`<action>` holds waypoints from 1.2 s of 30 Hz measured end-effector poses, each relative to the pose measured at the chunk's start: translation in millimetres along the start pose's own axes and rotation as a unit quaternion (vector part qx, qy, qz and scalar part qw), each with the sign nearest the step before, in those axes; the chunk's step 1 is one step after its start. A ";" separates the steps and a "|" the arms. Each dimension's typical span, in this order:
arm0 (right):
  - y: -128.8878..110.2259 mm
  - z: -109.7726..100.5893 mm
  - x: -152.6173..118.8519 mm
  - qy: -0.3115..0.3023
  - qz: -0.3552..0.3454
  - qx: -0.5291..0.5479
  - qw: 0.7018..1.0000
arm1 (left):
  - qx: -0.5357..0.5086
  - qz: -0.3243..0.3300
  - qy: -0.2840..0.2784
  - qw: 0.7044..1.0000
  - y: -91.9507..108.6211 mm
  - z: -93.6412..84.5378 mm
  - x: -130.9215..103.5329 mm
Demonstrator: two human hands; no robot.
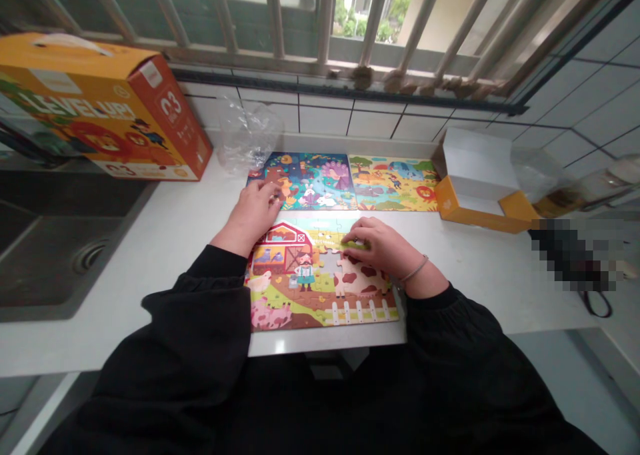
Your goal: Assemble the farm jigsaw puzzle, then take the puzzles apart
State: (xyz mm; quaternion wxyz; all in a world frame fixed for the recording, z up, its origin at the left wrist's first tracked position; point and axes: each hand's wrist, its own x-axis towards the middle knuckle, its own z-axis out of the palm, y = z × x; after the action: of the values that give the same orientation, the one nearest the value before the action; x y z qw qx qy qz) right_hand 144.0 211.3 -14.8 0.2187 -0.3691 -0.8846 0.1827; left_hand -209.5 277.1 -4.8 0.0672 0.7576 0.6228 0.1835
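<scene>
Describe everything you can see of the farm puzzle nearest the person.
The farm puzzle looks like printed cardboard, its interlocking pieces showing a red barn, farmer, pigs, cow and white fence. It lies flat on the white counter, mostly assembled, with a gap left of the cow. The right hand covers part of its upper right; contact is unclear.

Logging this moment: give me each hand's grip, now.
Left hand: curled at the blue puzzle; cannot tell if it holds anything.
Right hand: partly curled over the farm puzzle; cannot tell whether it holds anything.
</scene>
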 end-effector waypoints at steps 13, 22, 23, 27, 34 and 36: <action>2.3 -3.1 -1.1 -0.005 0.008 0.007 1.000 | -0.120 -0.109 0.027 0.986 -0.2 -15.0 -6.6; -3.1 -3.5 0.4 0.000 0.014 0.019 1.000 | -0.430 -0.050 -0.274 0.859 46.5 -23.8 -28.7; -3.7 -3.7 0.3 0.000 0.015 0.018 1.000 | -0.424 -0.023 -0.320 0.847 54.3 -24.4 -32.5; -4.9 -4.8 -0.6 0.004 0.017 0.015 1.000 | -0.349 0.067 -0.388 0.850 81.8 -17.5 -44.0; -3.9 -3.7 -0.8 0.005 0.022 0.019 1.000 | -0.260 0.103 -0.276 0.920 93.0 -7.6 -45.6; -4.7 -3.9 -0.9 0.013 0.019 0.021 0.999 | -0.252 0.097 -0.270 0.924 92.2 -8.0 -45.3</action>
State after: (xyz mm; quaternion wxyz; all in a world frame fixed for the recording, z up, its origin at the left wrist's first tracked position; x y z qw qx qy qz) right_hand 143.9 208.2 -9.4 0.2347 -0.3838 -0.8702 0.2008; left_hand -134.7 212.4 24.2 0.4033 0.7931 0.4380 0.1281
